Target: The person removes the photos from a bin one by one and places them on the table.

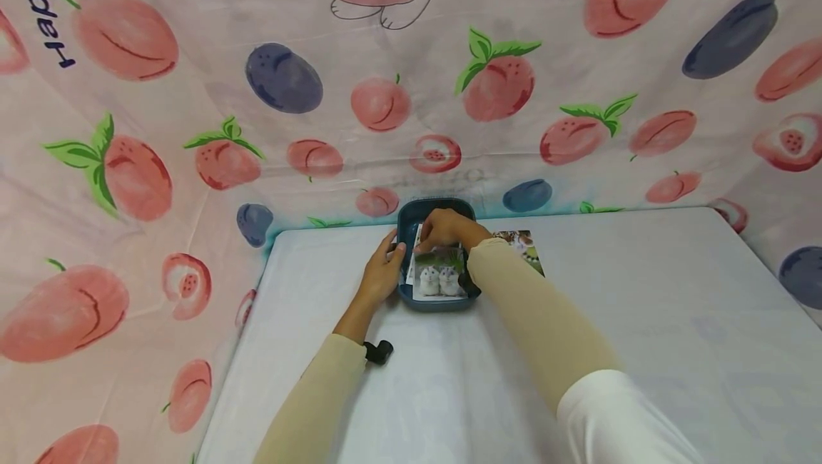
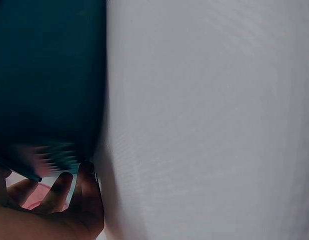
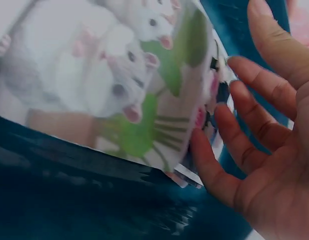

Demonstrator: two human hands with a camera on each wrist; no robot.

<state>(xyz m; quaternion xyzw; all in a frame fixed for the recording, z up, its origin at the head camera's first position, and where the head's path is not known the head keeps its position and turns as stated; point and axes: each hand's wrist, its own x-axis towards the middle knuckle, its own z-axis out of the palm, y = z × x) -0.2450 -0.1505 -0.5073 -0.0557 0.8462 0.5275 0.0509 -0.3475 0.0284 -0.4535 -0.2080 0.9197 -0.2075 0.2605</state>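
Note:
A dark blue plastic basket [image 1: 437, 305] stands at the table's far edge with a stack of picture cards in it. The top card [image 1: 439, 282] shows two pale hamsters on green. My left hand [image 1: 383, 271] grips the basket's left side, thumb at the rim; in the left wrist view its fingers curl near the slotted wall [image 2: 59, 156]. Inside the basket is my right hand [image 1: 444, 227], over the far end of the cards. From the right wrist, its fingertips [image 3: 202, 142] are right at the card edges, with the thumb [image 3: 262, 20] held apart.
Right of the basket another picture card [image 1: 529, 250] lies on the white table [image 1: 642, 350], partly behind my right forearm. A fruit-print cloth [image 1: 385, 43] hangs just behind the table and down its left side. A small black device [image 1: 379, 352] sits on my left wrist.

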